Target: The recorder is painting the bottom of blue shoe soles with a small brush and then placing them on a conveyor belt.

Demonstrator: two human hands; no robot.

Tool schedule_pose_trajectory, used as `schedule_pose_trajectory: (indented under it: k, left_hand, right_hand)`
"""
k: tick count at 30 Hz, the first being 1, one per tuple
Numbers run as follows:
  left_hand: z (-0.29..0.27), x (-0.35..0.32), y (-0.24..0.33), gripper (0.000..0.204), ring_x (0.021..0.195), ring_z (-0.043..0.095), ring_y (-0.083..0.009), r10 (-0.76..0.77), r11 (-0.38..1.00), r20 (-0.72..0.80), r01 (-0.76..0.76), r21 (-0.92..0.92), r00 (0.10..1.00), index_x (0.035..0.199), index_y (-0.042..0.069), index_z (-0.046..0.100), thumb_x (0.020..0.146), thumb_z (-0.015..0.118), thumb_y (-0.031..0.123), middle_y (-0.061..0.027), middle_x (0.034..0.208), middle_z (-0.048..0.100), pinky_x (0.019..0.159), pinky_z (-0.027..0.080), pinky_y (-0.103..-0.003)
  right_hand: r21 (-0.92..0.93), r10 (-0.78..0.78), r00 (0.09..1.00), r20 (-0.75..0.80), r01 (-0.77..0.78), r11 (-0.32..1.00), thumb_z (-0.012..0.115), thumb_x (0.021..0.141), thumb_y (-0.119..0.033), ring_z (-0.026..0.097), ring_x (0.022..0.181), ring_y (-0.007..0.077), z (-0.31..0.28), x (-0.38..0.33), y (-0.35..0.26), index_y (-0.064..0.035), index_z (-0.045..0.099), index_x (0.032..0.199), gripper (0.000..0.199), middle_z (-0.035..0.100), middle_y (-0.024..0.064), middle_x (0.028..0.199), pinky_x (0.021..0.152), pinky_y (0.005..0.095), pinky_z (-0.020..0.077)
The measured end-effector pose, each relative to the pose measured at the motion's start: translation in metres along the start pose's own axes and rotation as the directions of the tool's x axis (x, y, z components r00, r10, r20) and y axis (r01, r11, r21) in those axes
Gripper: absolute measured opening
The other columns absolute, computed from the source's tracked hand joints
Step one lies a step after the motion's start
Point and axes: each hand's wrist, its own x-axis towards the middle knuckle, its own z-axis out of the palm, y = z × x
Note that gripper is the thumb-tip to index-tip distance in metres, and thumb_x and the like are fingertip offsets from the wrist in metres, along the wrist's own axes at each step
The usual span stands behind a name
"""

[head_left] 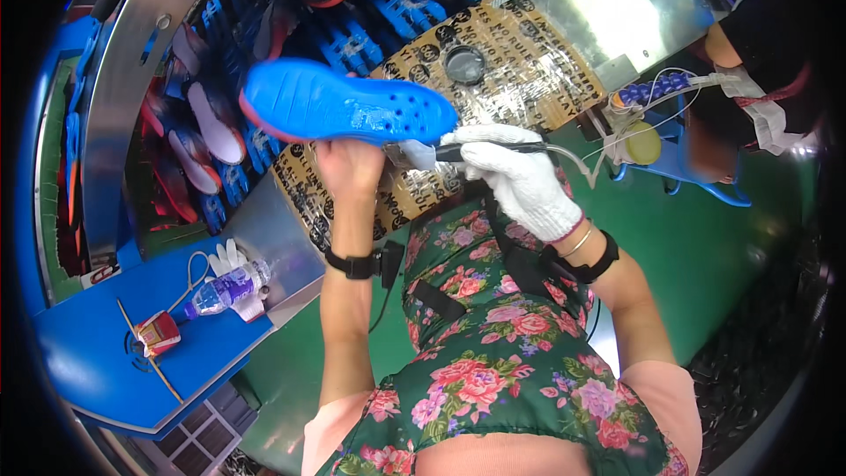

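Note:
A bright blue shoe sole [308, 101] with a pinkish-red edge is held up in front of me. Its toe end points right, and small dark holes dot that half. Part of its face looks wet and glossy. My bare left hand [351, 163] grips the sole from beneath, with most of its fingers hidden behind it. In a white knitted glove, my right hand [520, 181] is closed around a black-handled brush [449, 152] with a pale, flat tip. That tip is close to the sole's lower edge; I cannot tell whether they touch. A thin hose runs from the handle.
Brown printed cardboard [414, 194] under clear tape covers the ledge, with a round dark dish [464, 64] on it. Beyond, soles and shoes sit on blue racks [352, 44]. A blue table [97, 326] at left bears a plastic bottle [229, 288]. Another person is at right.

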Motion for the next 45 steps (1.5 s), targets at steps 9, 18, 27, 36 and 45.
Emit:
schedule_pose_trajectory:
  k: [9,18,27,36,45]
  left_hand:
    - [0.018,-0.117,-0.004,0.099,0.146,0.028,-0.0579,-0.352,0.919,-0.018,0.349,0.184,0.936,0.163,0.012,0.024,0.091,0.047,0.076,-0.0261,0.165,0.023,0.116,0.027,-0.073]
    - [0.008,-0.125,-0.077,0.092,0.143,0.04,-0.0477,-0.294,0.953,-0.117,0.282,-0.11,0.949,0.16,0.01,0.029,0.087,0.058,0.058,-0.0223,0.158,0.039,0.112,0.035,-0.073]
    - [0.02,-0.113,-0.096,0.097,0.139,0.048,-0.0416,-0.194,0.874,-0.328,0.315,0.37,0.925,0.16,0.014,0.033,0.088,0.056,0.076,-0.0167,0.157,0.044,0.115,0.038,-0.062]
    - [0.004,-0.123,-0.091,0.095,0.142,0.045,-0.0381,-0.284,0.828,-0.306,0.394,0.4,0.909,0.16,0.013,0.031,0.089,0.06,0.069,-0.0168,0.157,0.043,0.119,0.036,-0.057]
    - [0.003,-0.108,-0.091,0.086,0.143,0.045,-0.0362,-0.155,0.862,-0.243,0.252,0.44,0.957,0.159,0.013,0.033,0.096,0.051,0.068,-0.0159,0.157,0.044,0.12,0.035,-0.055]
  right_hand:
    - [0.138,0.053,0.999,0.005,-0.053,0.989,0.07,0.091,-0.002,0.07,0.083,0.0167,-0.005,0.019,0.03,0.0037,0.071,0.116,0.025,0.076,0.0107,0.102,0.071,0.0266,0.0547]
    - [-0.237,-0.224,0.972,0.072,0.235,0.943,0.075,0.088,-0.001,0.072,0.095,0.0182,0.015,-0.007,0.001,0.0012,0.076,0.112,0.024,0.077,0.0103,0.105,0.085,0.0325,0.0574]
    - [-0.61,-0.639,0.464,0.613,0.792,-0.011,0.078,0.08,-0.002,0.073,0.089,0.0289,0.038,0.0,-0.054,-0.004,0.077,0.106,0.027,0.077,0.0134,0.102,0.08,0.0375,0.0586]
    - [-0.569,-0.558,0.41,0.721,0.81,-0.141,0.077,0.078,-0.003,0.072,0.088,0.0294,0.041,-0.007,-0.031,-0.0045,0.077,0.108,0.03,0.076,0.0117,0.101,0.076,0.038,0.0581]
    - [-0.6,-0.614,0.416,0.671,0.791,-0.119,0.078,0.078,-0.002,0.073,0.093,0.0286,0.034,-0.007,-0.023,-0.0072,0.077,0.109,0.032,0.076,0.0122,0.107,0.081,0.0379,0.0572]
